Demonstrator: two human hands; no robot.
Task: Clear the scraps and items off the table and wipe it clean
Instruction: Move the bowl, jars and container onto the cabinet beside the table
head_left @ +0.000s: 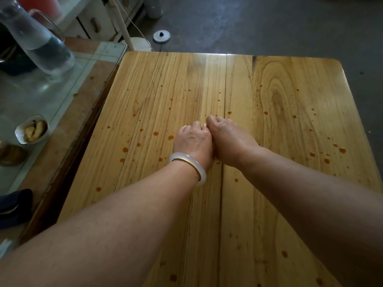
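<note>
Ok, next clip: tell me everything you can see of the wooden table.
The wooden table is built of pale, glossy planks running lengthwise, with strong grain, a seam down the middle and rounded far corners. Orange-brown droplets dot much of its top. Its left edge stands against a glass-topped side table. The left hand and right hand meet near its middle with fingers curled, apparently resting on the surface. Whether they hold anything is hidden.

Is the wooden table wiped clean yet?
No, orange droplets dot the wooden table across its middle, left and right parts.
</note>
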